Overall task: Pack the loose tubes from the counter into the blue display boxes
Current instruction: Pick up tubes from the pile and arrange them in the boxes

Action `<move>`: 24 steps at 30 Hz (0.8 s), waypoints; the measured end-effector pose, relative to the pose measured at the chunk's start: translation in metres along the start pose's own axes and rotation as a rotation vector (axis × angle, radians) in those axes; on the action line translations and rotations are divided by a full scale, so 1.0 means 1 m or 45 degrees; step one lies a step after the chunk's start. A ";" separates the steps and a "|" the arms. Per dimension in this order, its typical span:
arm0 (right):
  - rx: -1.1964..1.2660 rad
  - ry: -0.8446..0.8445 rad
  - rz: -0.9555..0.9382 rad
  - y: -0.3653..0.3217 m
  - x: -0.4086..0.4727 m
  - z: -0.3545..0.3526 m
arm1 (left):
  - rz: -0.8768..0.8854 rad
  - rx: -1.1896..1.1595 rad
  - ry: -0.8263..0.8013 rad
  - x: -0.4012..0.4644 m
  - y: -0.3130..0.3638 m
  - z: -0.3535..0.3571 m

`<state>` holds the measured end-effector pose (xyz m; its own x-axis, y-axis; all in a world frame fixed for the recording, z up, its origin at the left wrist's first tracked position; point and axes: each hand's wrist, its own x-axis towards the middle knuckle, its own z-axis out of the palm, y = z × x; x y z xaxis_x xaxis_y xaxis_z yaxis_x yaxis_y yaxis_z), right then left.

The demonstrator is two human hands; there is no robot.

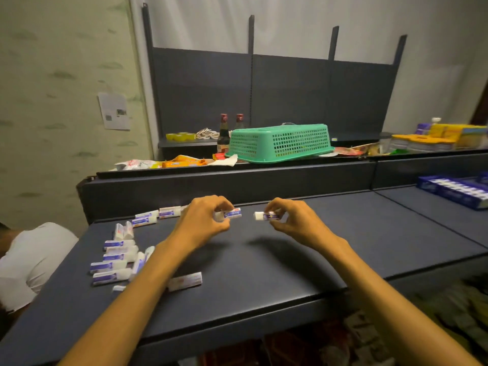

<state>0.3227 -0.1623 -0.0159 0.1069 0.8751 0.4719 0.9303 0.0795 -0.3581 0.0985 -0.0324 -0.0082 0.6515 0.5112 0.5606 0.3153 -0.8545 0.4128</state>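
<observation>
Left hand (204, 220) pinches a small white-and-purple tube (232, 214) by curled fingertips, right hand (291, 219) pinches a second tube (267, 215) the same way, both held just above the dark worktop (264, 270) with the tubes' ends facing each other, apart. Loose tubes (116, 256) lie in a scatter left of and behind the left hand, one more tube (184, 281) under the left forearm. Blue display box (454, 191) sits well off to the right of the right hand; green basket (280, 142) upside down on the ledge beyond both hands.
</observation>
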 end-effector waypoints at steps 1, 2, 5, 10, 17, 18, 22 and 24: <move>-0.005 0.027 0.001 0.011 -0.013 -0.011 | 0.024 -0.003 -0.009 0.004 0.014 0.011; -0.017 0.051 0.005 0.021 -0.026 -0.023 | 0.046 -0.006 -0.011 0.009 0.029 0.023; -0.083 0.105 0.037 0.055 -0.071 -0.063 | 0.105 -0.009 -0.016 0.018 0.080 0.061; -0.153 0.162 0.101 0.112 -0.142 -0.136 | 0.177 -0.021 -0.059 0.028 0.176 0.121; -0.239 0.226 0.240 0.182 -0.230 -0.225 | 0.271 0.058 -0.125 0.050 0.299 0.194; -0.256 0.223 0.260 0.192 -0.242 -0.236 | 0.289 0.069 -0.133 0.056 0.314 0.205; -0.316 0.250 0.376 0.235 -0.281 -0.277 | 0.373 0.107 -0.152 0.075 0.367 0.250; -0.341 0.251 0.439 0.257 -0.298 -0.292 | 0.415 0.118 -0.169 0.085 0.389 0.273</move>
<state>0.6327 -0.5417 -0.0132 0.4659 0.7196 0.5149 0.8837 -0.3484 -0.3127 0.4653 -0.3460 0.0041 0.8102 0.1994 0.5513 0.1335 -0.9784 0.1577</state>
